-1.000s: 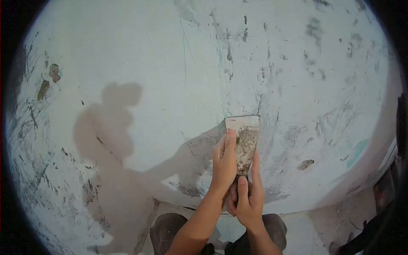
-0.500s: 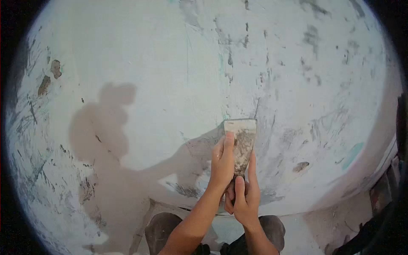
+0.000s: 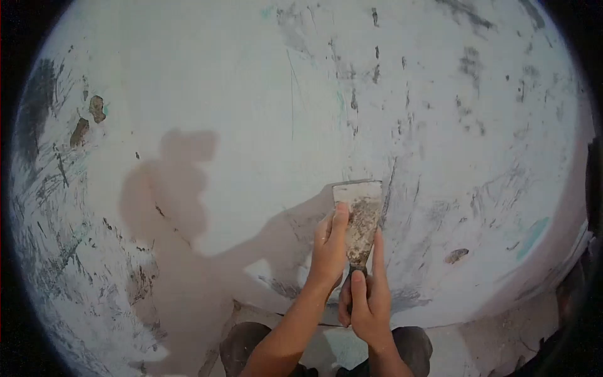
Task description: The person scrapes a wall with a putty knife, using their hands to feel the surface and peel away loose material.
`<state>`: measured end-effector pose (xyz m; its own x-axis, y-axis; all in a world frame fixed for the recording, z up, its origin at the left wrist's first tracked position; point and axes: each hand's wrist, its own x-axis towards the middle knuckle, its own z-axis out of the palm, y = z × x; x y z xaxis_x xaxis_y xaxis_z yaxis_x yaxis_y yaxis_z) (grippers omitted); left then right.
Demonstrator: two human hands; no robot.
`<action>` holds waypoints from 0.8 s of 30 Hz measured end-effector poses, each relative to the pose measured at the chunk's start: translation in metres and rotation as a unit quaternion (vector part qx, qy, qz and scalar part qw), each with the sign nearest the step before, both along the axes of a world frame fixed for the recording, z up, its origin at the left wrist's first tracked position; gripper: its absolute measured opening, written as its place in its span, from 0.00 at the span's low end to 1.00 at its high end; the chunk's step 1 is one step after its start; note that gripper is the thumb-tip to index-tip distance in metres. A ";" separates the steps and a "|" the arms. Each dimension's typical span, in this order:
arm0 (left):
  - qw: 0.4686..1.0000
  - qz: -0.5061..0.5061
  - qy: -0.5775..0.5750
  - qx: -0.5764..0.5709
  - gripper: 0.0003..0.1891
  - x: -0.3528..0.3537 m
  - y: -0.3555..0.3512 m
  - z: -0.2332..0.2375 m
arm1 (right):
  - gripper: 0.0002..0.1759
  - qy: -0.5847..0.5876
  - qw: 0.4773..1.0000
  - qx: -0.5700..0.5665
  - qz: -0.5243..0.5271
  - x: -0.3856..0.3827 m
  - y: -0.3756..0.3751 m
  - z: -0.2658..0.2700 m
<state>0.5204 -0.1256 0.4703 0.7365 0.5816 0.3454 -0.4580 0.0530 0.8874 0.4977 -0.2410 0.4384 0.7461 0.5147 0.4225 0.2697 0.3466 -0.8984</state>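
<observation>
One wide, flat metal scraper [image 3: 363, 229] with a crusted blade lies in both hands in the head view, upright before a pale, scuffed wall [image 3: 220, 81]. The left hand [image 3: 329, 248] presses its thumb on the blade's left side, its other fingers bent beside it. The right hand [image 3: 369, 303] grips the dark handle [image 3: 357, 268], index finger stretched along the blade's right edge. Shadow [image 3: 163, 201] covers the wall to the left.

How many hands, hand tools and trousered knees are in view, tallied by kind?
Bare hands: 2
Stained, wide-bladed metal scraper with dark handle: 1
Dark-trousered knees: 2
Total: 5
</observation>
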 end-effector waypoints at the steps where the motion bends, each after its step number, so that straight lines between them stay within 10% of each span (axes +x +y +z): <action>1: 0.999 0.022 0.037 0.012 0.25 0.000 -0.006 0.002 | 0.36 0.021 1.000 0.005 0.008 -0.001 -0.003 0.003; 24: 0.999 -0.007 -0.035 -0.012 0.20 0.012 -0.011 0.006 | 0.34 0.004 0.998 0.062 -0.030 0.001 0.010 -0.003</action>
